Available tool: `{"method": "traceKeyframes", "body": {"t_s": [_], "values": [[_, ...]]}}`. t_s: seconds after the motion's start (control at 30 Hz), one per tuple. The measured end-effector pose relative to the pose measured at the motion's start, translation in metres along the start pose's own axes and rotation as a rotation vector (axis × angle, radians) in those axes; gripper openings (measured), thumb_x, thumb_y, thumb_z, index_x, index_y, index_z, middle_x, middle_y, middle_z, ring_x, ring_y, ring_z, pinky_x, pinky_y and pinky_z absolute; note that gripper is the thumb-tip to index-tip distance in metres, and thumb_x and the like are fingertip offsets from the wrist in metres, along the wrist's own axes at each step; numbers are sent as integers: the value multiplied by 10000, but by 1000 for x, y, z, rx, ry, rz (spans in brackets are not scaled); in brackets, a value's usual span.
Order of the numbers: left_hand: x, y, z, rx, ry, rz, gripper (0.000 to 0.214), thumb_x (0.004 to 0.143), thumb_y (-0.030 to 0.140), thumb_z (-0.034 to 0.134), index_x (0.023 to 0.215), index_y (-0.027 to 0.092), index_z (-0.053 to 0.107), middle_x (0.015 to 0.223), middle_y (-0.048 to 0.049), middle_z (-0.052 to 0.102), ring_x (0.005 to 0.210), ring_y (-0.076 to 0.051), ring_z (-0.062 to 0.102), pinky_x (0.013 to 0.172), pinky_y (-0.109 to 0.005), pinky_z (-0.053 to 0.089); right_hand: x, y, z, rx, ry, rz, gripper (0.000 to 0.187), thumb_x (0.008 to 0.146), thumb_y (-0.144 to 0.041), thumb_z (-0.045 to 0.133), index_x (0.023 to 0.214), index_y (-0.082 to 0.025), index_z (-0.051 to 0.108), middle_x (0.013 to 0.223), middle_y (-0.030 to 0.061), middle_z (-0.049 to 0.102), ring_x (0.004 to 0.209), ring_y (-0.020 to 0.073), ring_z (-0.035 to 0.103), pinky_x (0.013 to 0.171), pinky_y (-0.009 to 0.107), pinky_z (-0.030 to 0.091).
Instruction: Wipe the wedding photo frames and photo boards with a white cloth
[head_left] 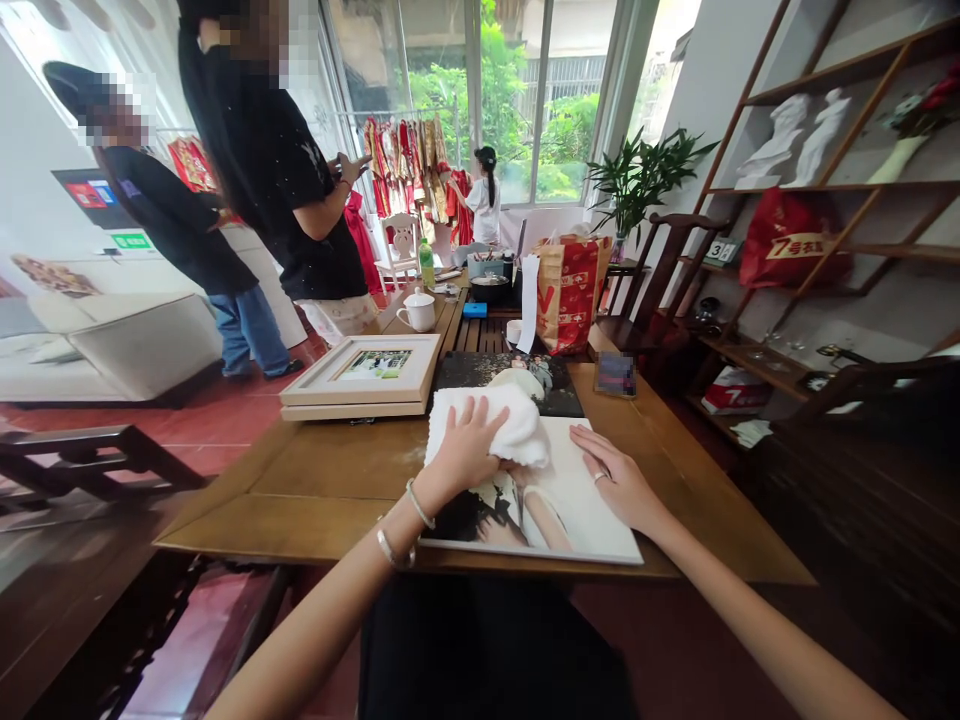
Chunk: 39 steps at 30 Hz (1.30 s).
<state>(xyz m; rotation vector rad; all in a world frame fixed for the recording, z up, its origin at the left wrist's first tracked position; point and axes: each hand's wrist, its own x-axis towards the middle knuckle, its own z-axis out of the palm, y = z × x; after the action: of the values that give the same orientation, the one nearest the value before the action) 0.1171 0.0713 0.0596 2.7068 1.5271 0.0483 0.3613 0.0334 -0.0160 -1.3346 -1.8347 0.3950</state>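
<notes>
A large photo print lies flat near the front edge of the wooden table. My left hand presses a folded white cloth onto the print, fingers curled over the cloth. My right hand rests flat on the print's right side, fingers stretched out, with a ring on one finger. A second dark photo print lies just behind, partly under the cloth.
Two stacked picture frames sit at the table's left. Farther back are a white teapot, a red gift bag and a small card. Two people stand at left; another stands by the window. Shelves line the right wall.
</notes>
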Motion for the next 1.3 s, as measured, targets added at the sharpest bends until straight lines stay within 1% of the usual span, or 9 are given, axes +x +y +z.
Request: {"method": "traceKeyframes", "body": {"t_s": [0.1, 0.3, 0.4, 0.5, 0.77, 0.9, 1.0, 1.2, 1.3], "values": [[-17, 12, -1, -10, -32, 17, 815, 698, 108, 516, 1450, 196, 214, 1514, -181, 141, 1383, -370, 48, 1082, -558, 107, 0, 3, 1, 3, 4, -9, 407, 874, -230, 395, 1221, -154, 593, 1330, 124, 541, 1282, 255, 448, 1100, 505, 314], [-95, 60, -4, -76, -219, 134, 1022, 551, 80, 546, 1465, 251, 121, 1537, -140, -22, 1368, -347, -120, 1092, -567, 29, 0, 3, 2, -3, 7, -13, 407, 874, -244, 390, 1204, -147, 607, 1316, 135, 552, 1267, 266, 465, 1085, 516, 329], [-113, 73, 0, -93, -241, 195, 1043, 549, 118, 576, 1465, 248, 94, 1532, -148, -49, 1360, -369, -137, 1081, -595, 14, 0, 1, 2, -6, 1, -13, 411, 876, -246, 383, 1212, -152, 601, 1326, 130, 544, 1274, 263, 456, 1087, 516, 325], [-98, 70, 4, -80, -168, 205, 986, 604, 154, 579, 1462, 236, 100, 1536, -155, 4, 1374, -371, -82, 1085, -585, 52, 0, 2, 3, 3, 6, -19, 404, 876, -258, 395, 1209, -165, 604, 1327, 125, 544, 1272, 260, 460, 1085, 508, 331], [9, 34, 2, 19, -62, 187, 796, 727, 179, 544, 1447, 202, 204, 1509, -168, 171, 1380, -369, 104, 1072, -561, 161, 1, 5, 2, 29, 34, -55, 396, 855, -220, 436, 1215, -229, 599, 1321, 81, 559, 1272, 244, 462, 1079, 483, 349], [26, 27, -1, 0, -56, 167, 754, 750, 150, 497, 1447, 209, 218, 1505, -152, 197, 1383, -347, 116, 1077, -555, 155, 1, 7, 1, 15, 37, -45, 378, 866, -229, 438, 1205, -231, 605, 1307, 81, 570, 1267, 239, 468, 1081, 482, 349], [5, 39, 0, -26, -63, 164, 775, 729, 161, 520, 1444, 212, 227, 1509, -163, 174, 1381, -369, 90, 1077, -571, 135, 1, 8, -1, 21, 20, -55, 405, 857, -219, 431, 1231, -206, 586, 1328, 98, 549, 1281, 241, 450, 1087, 479, 341], [-79, 91, 19, -100, -63, 214, 893, 673, 257, 605, 1452, 205, 171, 1515, -210, 88, 1363, -421, -44, 1059, -637, 60, 0, 9, -2, 79, -18, -30, 383, 875, -299, 435, 1202, -208, 611, 1334, 112, 541, 1278, 259, 452, 1084, 504, 328], [-98, 109, 27, -82, -40, 192, 926, 682, 333, 627, 1455, 166, 146, 1501, -262, 53, 1340, -447, -109, 1029, -684, 30, -1, 8, -2, 103, -3, -9, 372, 894, -355, 419, 1180, -234, 625, 1333, 90, 546, 1280, 257, 449, 1089, 515, 312]]}}
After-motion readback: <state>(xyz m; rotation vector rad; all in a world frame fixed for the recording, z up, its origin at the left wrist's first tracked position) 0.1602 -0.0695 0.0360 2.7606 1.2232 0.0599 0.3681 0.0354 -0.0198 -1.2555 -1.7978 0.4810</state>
